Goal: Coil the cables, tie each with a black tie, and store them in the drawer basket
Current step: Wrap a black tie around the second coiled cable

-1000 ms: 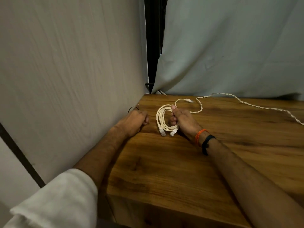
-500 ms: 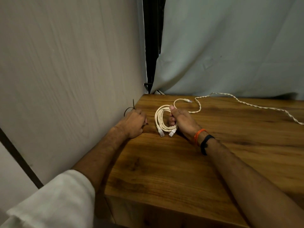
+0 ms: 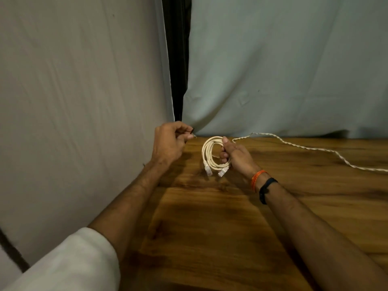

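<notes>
Head camera looks down, close over table (image 3: 231, 227).

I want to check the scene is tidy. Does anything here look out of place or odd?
Nothing looks damaged. Only the twisted white cable lies uncoiled across the wooden table. The right hand holds the coiled cable; the left hand pinches a black tie.

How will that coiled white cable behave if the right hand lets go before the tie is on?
The coiled cable would probably spring open: only the right hand pinches its loops together. It looks light and fairly springy, holding round loops rather than sagging. Its two plug ends dangle free and may snag. The left hand holds the black tie apart from it.
</notes>
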